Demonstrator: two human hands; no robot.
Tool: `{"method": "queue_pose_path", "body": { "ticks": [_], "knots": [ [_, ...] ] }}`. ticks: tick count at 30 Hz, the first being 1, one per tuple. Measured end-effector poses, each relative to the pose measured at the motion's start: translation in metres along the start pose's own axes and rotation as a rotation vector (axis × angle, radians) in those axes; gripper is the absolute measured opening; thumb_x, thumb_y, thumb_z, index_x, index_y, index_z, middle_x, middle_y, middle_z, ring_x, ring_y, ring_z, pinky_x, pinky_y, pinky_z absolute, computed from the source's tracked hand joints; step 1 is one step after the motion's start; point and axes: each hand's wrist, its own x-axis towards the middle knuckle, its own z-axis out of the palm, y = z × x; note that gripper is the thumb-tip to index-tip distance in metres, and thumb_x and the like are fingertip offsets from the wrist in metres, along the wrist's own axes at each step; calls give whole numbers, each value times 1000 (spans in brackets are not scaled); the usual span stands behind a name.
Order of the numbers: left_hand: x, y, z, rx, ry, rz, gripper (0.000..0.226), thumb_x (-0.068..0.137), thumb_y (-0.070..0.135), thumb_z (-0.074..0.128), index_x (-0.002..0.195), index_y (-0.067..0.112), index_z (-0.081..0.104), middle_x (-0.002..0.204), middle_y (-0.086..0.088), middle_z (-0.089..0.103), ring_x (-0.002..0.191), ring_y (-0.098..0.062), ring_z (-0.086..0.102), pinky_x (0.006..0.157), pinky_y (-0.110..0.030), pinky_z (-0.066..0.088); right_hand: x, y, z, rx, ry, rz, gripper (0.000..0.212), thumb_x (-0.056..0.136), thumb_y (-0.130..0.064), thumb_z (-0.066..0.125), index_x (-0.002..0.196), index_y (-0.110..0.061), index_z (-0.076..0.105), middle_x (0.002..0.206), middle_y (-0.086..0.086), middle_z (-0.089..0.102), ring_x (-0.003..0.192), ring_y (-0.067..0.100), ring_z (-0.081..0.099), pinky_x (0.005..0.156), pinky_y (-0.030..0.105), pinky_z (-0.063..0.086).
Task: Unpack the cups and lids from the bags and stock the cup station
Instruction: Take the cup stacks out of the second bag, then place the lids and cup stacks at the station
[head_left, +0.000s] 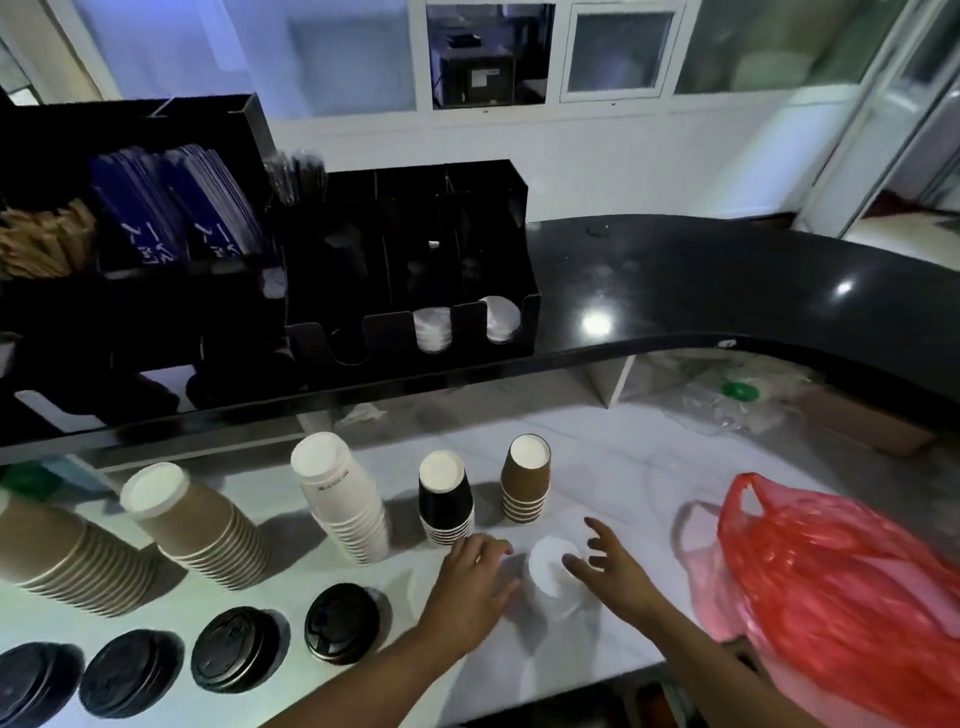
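Note:
A small stack of white cups (551, 574) stands upside down on the white counter, between my two hands. My left hand (472, 582) rests just left of it, fingers curled toward it. My right hand (608, 564) hovers just right of it, fingers spread. Whether either hand touches the stack is unclear. Behind stand inverted stacks: black cups (447, 499), brown ripple cups (525, 480), tall white cups (343, 499) and two leaning brown stacks (192, 525) (62, 561). Black lid stacks (340, 621) (234, 647) line the front edge. The black cup station (410, 270) holds white lids (432, 328) (501, 318).
A red plastic bag (831, 577) lies at the right on the counter, a pink one (701, 556) beside it. Clear bags (727, 400) and a cardboard box (862, 426) sit under the curved black upper counter (727, 280). A black organizer (130, 197) with napkins and sleeves stands at the left.

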Motion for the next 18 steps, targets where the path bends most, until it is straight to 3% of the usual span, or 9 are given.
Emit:
{"method": "queue_pose_path", "body": {
  "ticks": [4,7,10,12,18],
  "knots": [
    [13,10,11,-26,-198,6,54,96,48,58,145,33,40,151,8,35,138,-14,36,116,-28,32,-13,11,1,17,4,-9,67,82,-54,75,136,-42,38,134,1,50,112,22,61,94,36,55],
    [17,22,21,-175,-259,-105,56,95,48,61,145,33,40,148,5,43,129,-12,48,108,-23,37,-22,14,8,66,13,29,57,89,-52,68,134,-39,36,131,2,51,112,21,61,86,28,53],
    [21,33,30,-335,-171,-304,47,98,45,58,140,29,42,135,-2,61,111,-16,62,98,-35,51,-23,20,17,192,55,120,55,92,-56,61,136,-33,37,127,5,60,107,19,63,92,39,56],
    [24,36,36,-368,-151,-410,49,100,46,53,144,29,42,135,-5,63,116,-23,62,101,-39,50,-21,24,21,235,78,147,52,93,-55,60,135,-31,42,124,5,63,105,18,64,94,39,55],
    [29,43,37,-488,-185,-469,48,103,34,53,148,22,45,144,-3,56,127,-23,55,100,-28,42,-19,31,26,310,90,128,41,89,-52,69,125,-34,60,119,0,69,109,15,65,98,35,53]
  ]
}}
